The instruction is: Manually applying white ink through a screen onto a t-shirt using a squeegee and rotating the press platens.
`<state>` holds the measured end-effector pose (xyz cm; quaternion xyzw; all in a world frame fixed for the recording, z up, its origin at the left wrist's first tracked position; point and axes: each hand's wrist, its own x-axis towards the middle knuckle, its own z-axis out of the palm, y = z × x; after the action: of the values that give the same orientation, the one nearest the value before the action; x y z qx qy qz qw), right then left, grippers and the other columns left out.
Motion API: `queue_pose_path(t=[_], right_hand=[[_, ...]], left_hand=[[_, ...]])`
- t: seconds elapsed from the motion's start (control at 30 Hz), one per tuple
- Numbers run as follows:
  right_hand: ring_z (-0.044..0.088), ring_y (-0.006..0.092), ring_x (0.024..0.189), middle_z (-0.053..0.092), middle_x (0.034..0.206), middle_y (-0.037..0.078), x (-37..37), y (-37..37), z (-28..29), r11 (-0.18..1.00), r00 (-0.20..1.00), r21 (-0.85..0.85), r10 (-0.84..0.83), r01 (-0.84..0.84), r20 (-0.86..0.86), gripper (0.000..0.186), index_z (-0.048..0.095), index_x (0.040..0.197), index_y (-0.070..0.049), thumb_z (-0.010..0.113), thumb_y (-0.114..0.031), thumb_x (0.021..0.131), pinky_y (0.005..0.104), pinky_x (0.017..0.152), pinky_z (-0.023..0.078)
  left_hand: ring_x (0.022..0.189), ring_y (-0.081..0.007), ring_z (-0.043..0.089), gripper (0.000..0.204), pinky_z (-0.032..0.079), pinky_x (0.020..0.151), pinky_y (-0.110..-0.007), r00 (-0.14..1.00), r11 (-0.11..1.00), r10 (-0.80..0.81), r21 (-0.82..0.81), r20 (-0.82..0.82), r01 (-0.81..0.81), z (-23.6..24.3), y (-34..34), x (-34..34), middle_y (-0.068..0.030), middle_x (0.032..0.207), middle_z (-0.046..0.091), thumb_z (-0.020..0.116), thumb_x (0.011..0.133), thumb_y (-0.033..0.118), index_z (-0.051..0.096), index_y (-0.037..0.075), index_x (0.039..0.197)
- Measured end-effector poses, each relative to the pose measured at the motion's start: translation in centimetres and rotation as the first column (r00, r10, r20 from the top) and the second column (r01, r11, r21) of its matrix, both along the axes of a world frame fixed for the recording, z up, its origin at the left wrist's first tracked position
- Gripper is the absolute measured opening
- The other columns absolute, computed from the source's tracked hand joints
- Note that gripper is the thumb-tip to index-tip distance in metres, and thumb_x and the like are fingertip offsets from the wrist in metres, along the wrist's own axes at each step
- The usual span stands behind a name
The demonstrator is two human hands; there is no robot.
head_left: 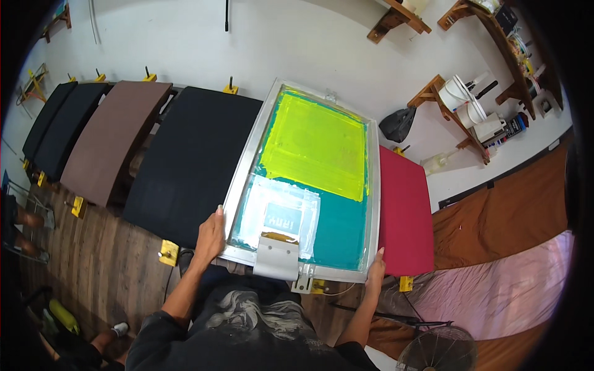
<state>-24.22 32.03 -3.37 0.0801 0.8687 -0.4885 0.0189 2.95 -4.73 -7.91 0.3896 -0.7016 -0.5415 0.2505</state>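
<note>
In front of me is a screen printing frame (375, 185) with a pale metal rim. Its mesh (339, 232) is teal, with a large yellow-green patch (315, 142) on the far part and a white ink patch (250, 210) at the near left. A grey squeegee (276, 260) with a brownish blade rests at the near edge, by the white ink. My left hand (212, 235) grips the frame's left side near the front corner. At the near right corner, my right hand (376, 270) holds the rim. Part of each hand's fingers is hidden by the frame.
Black boards (192, 154), a brown board (117, 139) and a red board (405, 216) line the wall, with yellow clamps (167, 252) at their ends. Wall shelves (455, 117) hold white tubs. A fan (438, 351) stands near right; another person's legs (30, 232) show at left.
</note>
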Motion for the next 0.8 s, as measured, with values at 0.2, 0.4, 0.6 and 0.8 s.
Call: queue_pose_path(t=[0.2,0.4,0.6,0.8], right_hand=[[0.049,0.0161,0.075,0.06,0.083,0.008,-0.4,1.4,-1.8,0.994,1.0,-0.112,-0.003,0.004,0.002,0.069,0.063,0.099,0.009,0.042,-0.057,0.097,0.0337,0.073,0.044],[0.052,0.0172,0.09,0.062,0.101,0.012,-2.3,1.3,-4.3,0.986,0.994,-0.139,0.078,-0.087,-0.07,0.066,0.062,0.105,0.009,0.046,-0.055,0.097,0.0338,0.083,0.045],[0.047,0.0165,0.087,0.059,0.095,0.01,-4.7,1.1,-5.4,0.969,0.991,-0.209,0.137,-0.135,-0.007,0.066,0.06,0.104,0.009,0.046,-0.055,0.097,0.034,0.083,0.043],[0.043,0.0151,0.081,0.056,0.086,0.008,-5.3,0.8,-5.1,0.985,0.986,-0.095,0.15,-0.144,0.067,0.067,0.058,0.091,0.009,0.044,-0.056,0.097,0.0335,0.074,0.042]], left_hand=[[0.077,-0.046,0.057,0.063,0.043,0.071,-0.047,0.998,0.995,0.049,-0.092,0.026,-0.046,1.8,1.7,0.7,-0.0308,0.08,0.058,0.032,0.103,0.045,0.056,-0.01,0.085],[0.07,-0.0376,0.053,0.059,0.043,0.069,-0.045,0.992,0.983,0.114,-0.152,0.047,-0.106,2.2,3.7,0.3,-0.0286,0.078,0.056,0.034,0.102,0.043,0.055,-0.009,0.086],[0.066,-0.0214,0.041,0.062,0.039,0.064,-0.039,0.985,0.982,0.151,-0.128,0.083,-0.139,1.5,4.1,-0.2,-0.0169,0.07,0.048,0.034,0.102,0.05,0.049,-0.007,0.08],[0.067,-0.0178,0.038,0.064,0.037,0.062,-0.038,0.985,0.975,0.16,-0.166,0.069,-0.147,1.3,4.7,-0.2,-0.0115,0.068,0.046,0.032,0.101,0.052,0.047,-0.005,0.077]])
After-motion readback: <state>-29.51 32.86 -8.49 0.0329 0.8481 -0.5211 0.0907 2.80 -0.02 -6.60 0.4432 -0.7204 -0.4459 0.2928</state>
